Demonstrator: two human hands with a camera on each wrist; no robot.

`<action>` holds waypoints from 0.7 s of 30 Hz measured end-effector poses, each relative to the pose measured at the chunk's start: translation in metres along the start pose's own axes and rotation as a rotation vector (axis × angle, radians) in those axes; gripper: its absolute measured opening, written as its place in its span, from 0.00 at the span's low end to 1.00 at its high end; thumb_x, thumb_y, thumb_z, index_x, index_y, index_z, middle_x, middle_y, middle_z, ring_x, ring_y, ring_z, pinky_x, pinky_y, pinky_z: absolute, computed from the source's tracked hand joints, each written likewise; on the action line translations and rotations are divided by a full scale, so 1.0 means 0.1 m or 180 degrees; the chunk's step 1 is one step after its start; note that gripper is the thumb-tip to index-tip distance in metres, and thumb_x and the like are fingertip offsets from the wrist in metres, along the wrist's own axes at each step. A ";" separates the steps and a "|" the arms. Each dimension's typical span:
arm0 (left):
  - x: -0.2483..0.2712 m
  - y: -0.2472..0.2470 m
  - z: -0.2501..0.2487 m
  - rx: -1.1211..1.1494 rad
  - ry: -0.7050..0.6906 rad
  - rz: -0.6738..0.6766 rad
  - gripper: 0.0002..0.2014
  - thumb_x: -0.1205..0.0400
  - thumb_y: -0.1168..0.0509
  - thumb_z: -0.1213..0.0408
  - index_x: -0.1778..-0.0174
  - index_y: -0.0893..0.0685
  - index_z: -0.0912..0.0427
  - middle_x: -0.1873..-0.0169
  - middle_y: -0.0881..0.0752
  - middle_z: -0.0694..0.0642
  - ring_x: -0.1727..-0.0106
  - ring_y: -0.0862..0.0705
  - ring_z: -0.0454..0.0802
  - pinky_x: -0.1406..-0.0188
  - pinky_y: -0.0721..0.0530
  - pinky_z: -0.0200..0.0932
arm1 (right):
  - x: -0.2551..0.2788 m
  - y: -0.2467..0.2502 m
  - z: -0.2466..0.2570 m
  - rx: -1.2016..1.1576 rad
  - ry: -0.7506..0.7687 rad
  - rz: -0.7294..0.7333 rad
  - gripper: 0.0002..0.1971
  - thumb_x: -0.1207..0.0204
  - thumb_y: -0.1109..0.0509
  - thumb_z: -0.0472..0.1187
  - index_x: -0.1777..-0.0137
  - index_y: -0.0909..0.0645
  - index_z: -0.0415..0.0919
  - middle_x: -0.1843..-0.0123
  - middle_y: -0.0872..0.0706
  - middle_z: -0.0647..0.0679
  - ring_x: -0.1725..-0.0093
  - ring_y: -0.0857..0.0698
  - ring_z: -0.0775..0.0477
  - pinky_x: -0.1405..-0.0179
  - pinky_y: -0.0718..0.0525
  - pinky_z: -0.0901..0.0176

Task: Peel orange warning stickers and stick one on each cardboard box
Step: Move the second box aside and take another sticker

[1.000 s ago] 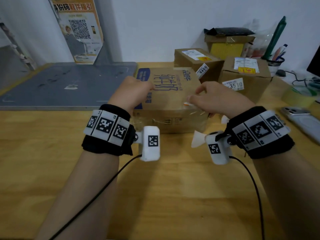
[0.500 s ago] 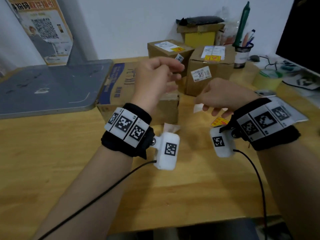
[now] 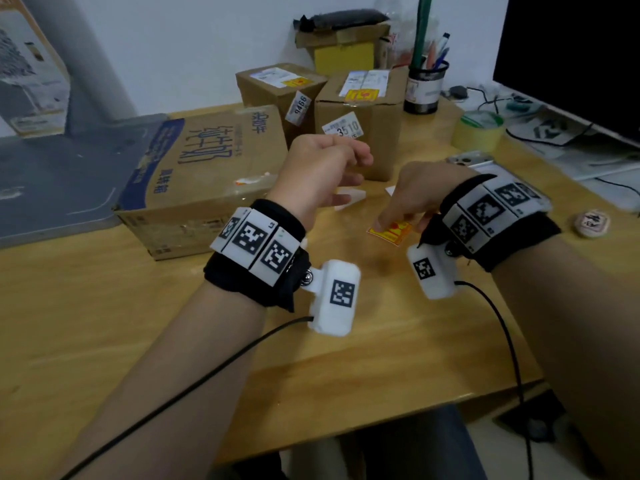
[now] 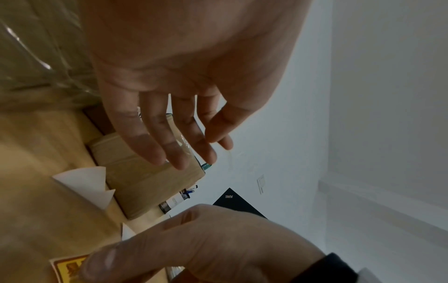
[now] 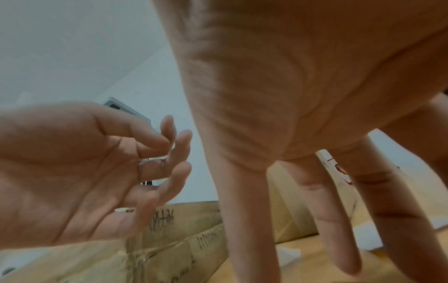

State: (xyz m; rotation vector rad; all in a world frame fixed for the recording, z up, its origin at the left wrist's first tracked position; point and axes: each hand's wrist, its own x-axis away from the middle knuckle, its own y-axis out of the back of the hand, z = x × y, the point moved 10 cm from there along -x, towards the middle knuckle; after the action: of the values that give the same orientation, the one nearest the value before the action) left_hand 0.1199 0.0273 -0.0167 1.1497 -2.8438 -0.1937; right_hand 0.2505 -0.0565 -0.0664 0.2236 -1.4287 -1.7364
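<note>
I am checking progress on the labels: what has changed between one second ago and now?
Both hands left the large printed box, where a sticker now sits. The right hand came down to the table and touches the next orange sticker; no grip shows yet. The left hand lifted and hangs open, empty. The two small boxes behind stayed put.

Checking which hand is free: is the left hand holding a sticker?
No: in the left wrist view the left hand hangs with relaxed fingers and nothing between them.
</note>
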 end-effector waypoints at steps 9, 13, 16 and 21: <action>0.00 -0.10 0.02 0.0114 0.0070 0.0112 0.14 0.18 0.39 0.73 0.59 0.10 0.54 0.58 0.08 0.50 0.58 0.11 0.50 0.58 0.11 0.46 | -0.09 -0.02 0.03 0.0627 -0.0081 0.0005 0.23 0.40 0.12 0.57 0.67 0.16 0.38 0.67 0.15 0.45 0.71 0.20 0.47 0.66 0.22 0.58; 0.01 -0.06 0.00 0.0120 0.0046 0.0092 0.14 0.18 0.39 0.73 0.57 0.10 0.54 0.58 0.07 0.49 0.58 0.10 0.49 0.59 0.11 0.45 | -0.12 -0.03 0.10 0.0849 -0.0030 -0.0193 0.21 0.37 0.13 0.54 0.66 0.16 0.38 0.63 0.12 0.44 0.65 0.15 0.44 0.62 0.17 0.57; 0.02 -0.04 -0.02 0.0135 0.0049 0.0068 0.14 0.18 0.39 0.73 0.57 0.10 0.53 0.59 0.08 0.49 0.59 0.11 0.48 0.61 0.11 0.44 | -0.16 -0.08 0.14 0.0877 0.0008 -0.0057 0.20 0.39 0.12 0.53 0.64 0.16 0.39 0.59 0.09 0.42 0.57 0.10 0.40 0.46 0.09 0.46; 0.03 0.01 -0.03 0.0147 0.0035 0.0038 0.14 0.17 0.39 0.73 0.57 0.10 0.53 0.60 0.08 0.48 0.60 0.11 0.48 0.59 0.10 0.45 | -0.15 -0.05 0.17 0.0972 0.0073 -0.0183 0.20 0.36 0.13 0.51 0.64 0.18 0.39 0.61 0.12 0.43 0.57 0.12 0.40 0.55 0.12 0.52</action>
State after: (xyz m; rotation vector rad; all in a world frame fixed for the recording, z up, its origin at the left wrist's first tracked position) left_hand 0.1174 0.0261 -0.0139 1.1383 -2.8591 -0.1211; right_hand 0.2471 -0.0337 -0.0711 0.4507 -1.6816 -1.5489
